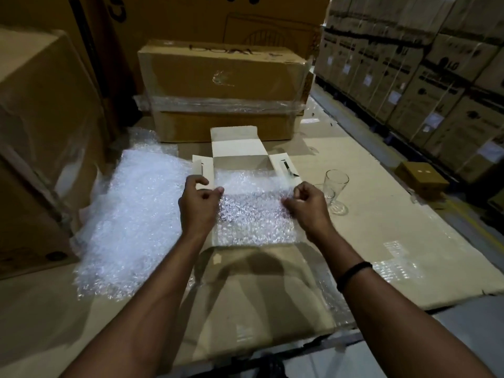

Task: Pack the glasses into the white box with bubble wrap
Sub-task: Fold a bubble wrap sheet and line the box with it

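A white box (240, 148) lies open in the middle of the cardboard surface, its flaps spread left, right and back. A sheet of bubble wrap (253, 214) hangs over its front and reaches into it. My left hand (199, 205) pinches the sheet's left edge by the box's left flap. My right hand (305, 205) pinches its right edge by the right flap. Two clear glasses (336, 186) stand upright just right of my right hand, one partly behind the other.
A loose heap of bubble wrap (131, 214) lies to the left. A taped brown carton (223, 88) stands behind the white box, and a large carton (41, 132) at the left. Stacked cartons (422, 64) line the right; a small brown box (421, 178) sits near them.
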The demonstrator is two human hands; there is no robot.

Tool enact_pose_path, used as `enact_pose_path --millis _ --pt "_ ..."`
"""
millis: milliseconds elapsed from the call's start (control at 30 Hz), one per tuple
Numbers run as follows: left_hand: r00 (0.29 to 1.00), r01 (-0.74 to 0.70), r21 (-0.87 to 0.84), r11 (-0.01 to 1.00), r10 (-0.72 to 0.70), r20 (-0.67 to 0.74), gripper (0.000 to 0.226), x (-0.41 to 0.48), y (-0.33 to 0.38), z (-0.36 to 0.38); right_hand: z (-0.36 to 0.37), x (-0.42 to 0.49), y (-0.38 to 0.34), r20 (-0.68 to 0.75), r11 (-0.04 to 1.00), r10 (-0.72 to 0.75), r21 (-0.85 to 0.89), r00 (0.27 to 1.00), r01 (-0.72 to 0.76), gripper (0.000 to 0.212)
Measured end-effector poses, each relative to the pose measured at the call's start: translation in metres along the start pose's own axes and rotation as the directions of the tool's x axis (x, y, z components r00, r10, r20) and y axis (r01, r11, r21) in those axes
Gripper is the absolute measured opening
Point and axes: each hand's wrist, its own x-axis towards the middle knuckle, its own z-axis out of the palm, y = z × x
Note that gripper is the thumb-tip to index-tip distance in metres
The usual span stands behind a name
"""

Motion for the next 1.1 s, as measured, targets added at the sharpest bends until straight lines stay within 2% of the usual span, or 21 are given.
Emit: enact_pose_path --millis 100,200,233,367,433,533,633,733,833,933,1000,1100 --pt "0.991 -0.12 0.077 0.99 0.124 -0.047 0.016 0.012 0.007 0.005 0.0 0.024 -0.023 0.073 0.997 -0.054 -0.05 0.996 0.058 0.016" --pt "0.982 -0.166 0.158 0.973 0.178 -0.065 0.004 0.034 0.006 0.009 0.001 0.064 -0.037 0.097 1.0 -0.019 -0.007 0.995 0.02 0.022" --pt "0.981 -0.174 0.211 0.962 0.189 -0.051 0.009 0.043 0.005 0.011 0.003 0.079 -0.039 0.105 0.999 -0.014 -0.03 0.994 0.018 0.023" --pt "0.983 -0.183 0.411 0.893 0.177 0.052 0.025 0.079 -0.002 0.023 0.014 0.13 -0.036 0.169 0.938 -0.021 -0.337 0.985 0.078 0.029" --pt "0.97 -0.24 0.578 0.78 0.208 0.123 0.028 0.096 -0.004 0.029 0.02 0.149 -0.033 0.199 0.85 -0.045 -0.507 0.979 0.142 0.027" --pt "0.948 -0.317 0.777 0.543 0.161 0.274 0.033 0.117 -0.003 0.038 0.03 0.17 -0.028 0.281 0.573 -0.119 -0.764 0.952 0.297 0.024" --pt "0.924 -0.375 0.855 0.358 0.075 0.374 0.034 0.131 -0.002 0.05 0.038 0.181 -0.021 0.371 0.401 -0.137 -0.827 0.918 0.394 0.025" --pt "0.898 -0.42 0.871 0.255 -0.024 0.44 0.035 0.141 -0.004 0.061 0.042 0.185 -0.018 0.452 0.256 -0.092 -0.85 0.887 0.46 0.027" --pt "0.894 -0.429 0.869 0.245 -0.021 0.448 0.04 0.141 -0.008 0.058 0.042 0.187 -0.023 0.524 0.113 -0.074 -0.841 0.849 0.529 0.039" --pt "0.88 -0.476 0.833 0.282 0.146 0.453 0.038 0.138 -0.01 0.049 0.04 0.192 -0.028 0.594 0.133 -0.116 -0.785 0.796 0.605 0.042" --pt "0.827 -0.561 0.767 0.313 0.164 0.538 0.035 0.138 -0.009 0.052 0.046 0.192 -0.03 0.697 0.135 -0.006 -0.71 0.717 0.691 0.045" --pt "0.739 -0.636 0.705 0.313 -0.014 0.673 0.036 0.14 -0.007 0.073 0.066 0.196 -0.022 0.727 0.023 0.257 -0.663 0.636 0.748 0.055"
